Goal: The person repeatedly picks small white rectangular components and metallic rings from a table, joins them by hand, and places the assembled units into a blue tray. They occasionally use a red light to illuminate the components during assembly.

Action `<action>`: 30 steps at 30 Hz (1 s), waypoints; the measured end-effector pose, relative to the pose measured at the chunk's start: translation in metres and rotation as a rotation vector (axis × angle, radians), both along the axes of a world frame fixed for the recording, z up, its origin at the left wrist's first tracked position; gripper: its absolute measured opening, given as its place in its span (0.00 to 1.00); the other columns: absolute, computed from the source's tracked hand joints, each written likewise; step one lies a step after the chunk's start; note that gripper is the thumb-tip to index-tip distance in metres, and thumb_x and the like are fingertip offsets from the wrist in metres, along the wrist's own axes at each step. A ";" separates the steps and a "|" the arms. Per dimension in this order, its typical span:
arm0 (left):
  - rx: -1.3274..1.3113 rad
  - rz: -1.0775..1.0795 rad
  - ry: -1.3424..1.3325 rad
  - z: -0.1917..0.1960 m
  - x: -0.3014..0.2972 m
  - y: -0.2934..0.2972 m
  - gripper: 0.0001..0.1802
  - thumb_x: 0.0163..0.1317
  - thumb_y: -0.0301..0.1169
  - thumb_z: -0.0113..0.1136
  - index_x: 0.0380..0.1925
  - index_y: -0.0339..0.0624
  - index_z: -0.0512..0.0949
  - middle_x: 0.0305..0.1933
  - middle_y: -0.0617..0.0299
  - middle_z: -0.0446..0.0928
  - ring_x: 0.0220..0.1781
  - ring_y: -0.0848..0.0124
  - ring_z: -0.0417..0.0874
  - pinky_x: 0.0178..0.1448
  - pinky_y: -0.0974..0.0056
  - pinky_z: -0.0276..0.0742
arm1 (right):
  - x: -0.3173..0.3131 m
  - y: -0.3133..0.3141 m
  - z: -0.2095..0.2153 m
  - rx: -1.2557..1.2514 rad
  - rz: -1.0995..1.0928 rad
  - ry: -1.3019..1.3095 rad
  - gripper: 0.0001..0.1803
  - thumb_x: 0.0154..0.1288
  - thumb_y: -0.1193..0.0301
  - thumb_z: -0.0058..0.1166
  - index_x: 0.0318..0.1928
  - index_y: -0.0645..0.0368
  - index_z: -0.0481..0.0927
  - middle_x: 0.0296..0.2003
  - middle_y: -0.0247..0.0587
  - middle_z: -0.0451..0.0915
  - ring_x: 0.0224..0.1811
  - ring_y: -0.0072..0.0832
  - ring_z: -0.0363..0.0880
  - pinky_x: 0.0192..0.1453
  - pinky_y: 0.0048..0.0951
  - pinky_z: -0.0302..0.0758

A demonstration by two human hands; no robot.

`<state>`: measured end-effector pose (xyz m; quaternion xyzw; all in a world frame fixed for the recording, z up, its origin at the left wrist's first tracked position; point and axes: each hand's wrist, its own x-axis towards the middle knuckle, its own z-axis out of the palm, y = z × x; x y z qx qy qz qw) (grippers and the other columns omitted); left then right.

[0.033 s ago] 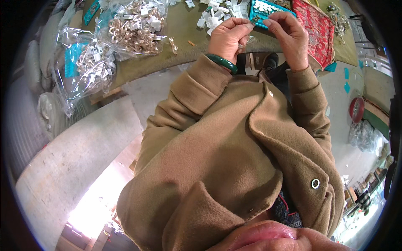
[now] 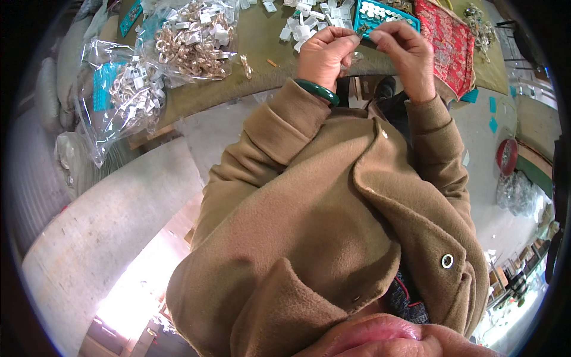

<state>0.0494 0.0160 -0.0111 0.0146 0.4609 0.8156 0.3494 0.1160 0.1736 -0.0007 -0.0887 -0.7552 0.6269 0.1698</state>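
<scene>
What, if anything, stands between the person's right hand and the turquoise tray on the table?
Nothing visible does. In this view, the right hand overlaps the near side of the turquoise tray; I cannot tell whether they touch. The white plastic pieces lie to the tray's left.

olive-topped table (image 2: 257, 37) | pale grey floor (image 2: 483, 128) | bright light (image 2: 146, 265), lower left

Head-worn fisheye view, close and downward.
</scene>
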 end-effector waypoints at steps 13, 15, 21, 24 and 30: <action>-0.149 0.046 0.428 -0.014 0.011 0.003 0.02 0.60 0.20 0.60 0.34 0.35 0.79 0.27 0.67 0.79 0.27 0.84 0.76 0.28 0.76 0.73 | 0.003 -0.013 -0.024 -1.029 0.148 -0.076 0.05 0.71 0.74 0.51 0.45 0.56 0.75 0.35 0.30 0.78 0.32 0.16 0.76 0.37 0.17 0.76; -0.235 -0.072 0.463 -0.014 0.006 -0.005 0.02 0.60 0.21 0.60 0.33 0.35 0.79 0.32 0.66 0.81 0.30 0.81 0.78 0.32 0.75 0.76 | 0.007 -0.010 -0.023 -1.017 0.123 -0.107 0.05 0.71 0.74 0.52 0.45 0.56 0.74 0.37 0.32 0.79 0.34 0.18 0.79 0.38 0.18 0.80; -0.369 -0.296 0.439 -0.011 0.007 -0.029 0.07 0.60 0.23 0.60 0.38 0.38 0.79 0.48 0.62 0.80 0.29 0.80 0.79 0.33 0.75 0.77 | 0.008 -0.008 -0.021 -0.951 0.146 -0.109 0.04 0.72 0.73 0.51 0.44 0.57 0.75 0.38 0.32 0.79 0.39 0.19 0.81 0.43 0.20 0.83; -0.372 -0.321 0.477 -0.012 0.004 -0.036 0.08 0.61 0.23 0.60 0.42 0.38 0.79 0.48 0.62 0.81 0.29 0.80 0.79 0.32 0.75 0.77 | 0.006 -0.012 -0.021 -0.931 0.142 -0.098 0.03 0.70 0.74 0.52 0.42 0.57 0.76 0.37 0.32 0.78 0.36 0.19 0.81 0.41 0.20 0.82; -0.714 0.136 0.602 -0.023 -0.044 -0.060 0.13 0.63 0.25 0.61 0.48 0.39 0.80 0.38 0.64 0.83 0.29 0.80 0.81 0.29 0.75 0.75 | 0.004 -0.015 -0.019 -0.896 0.173 -0.092 0.01 0.71 0.73 0.52 0.39 0.55 0.74 0.30 0.25 0.72 0.27 0.13 0.69 0.33 0.16 0.69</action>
